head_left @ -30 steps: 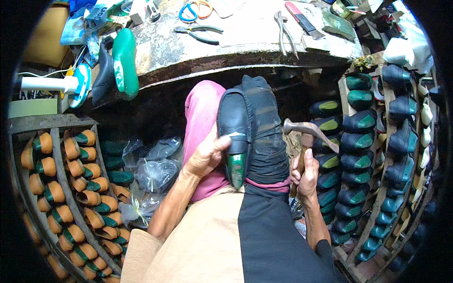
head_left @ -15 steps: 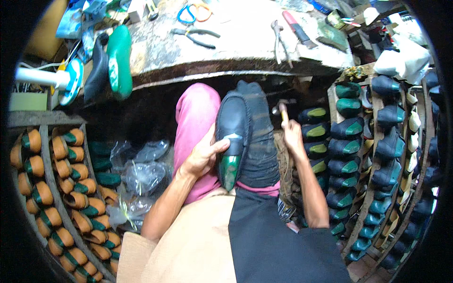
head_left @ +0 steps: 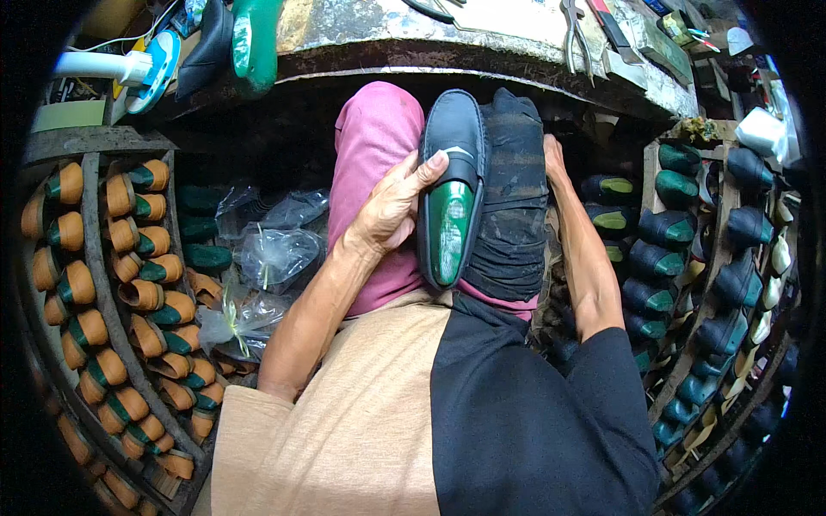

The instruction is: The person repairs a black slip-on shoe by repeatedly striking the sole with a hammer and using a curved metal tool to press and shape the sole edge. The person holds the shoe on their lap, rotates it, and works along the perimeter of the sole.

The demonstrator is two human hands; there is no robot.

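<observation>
My left hand (head_left: 389, 205) is closed around the side of a black loafer (head_left: 454, 129), its thumb pressed on the strap. The shoe rests on my thighs, toe pointing away from me. A shiny green shoe last (head_left: 451, 232) fills its heel opening. Out past the dark cloth on my right knee, my right hand (head_left: 552, 156) is low beside the leg. Its fingers look curled, but the knee and shadow hide most of them and whatever they may hold.
A worn workbench (head_left: 361, 60) spans the far side, with pincers (head_left: 575, 39) near its edge. Brown shoes (head_left: 86, 327) fill the left rack; black shoes on green lasts (head_left: 662, 228) fill the right one. Plastic bags (head_left: 275, 254) lie left of my legs.
My right hand, which held a hammer, has come down beside the knee, and the hammer no longer shows. The loafer stays in my left hand. The view has shifted.
</observation>
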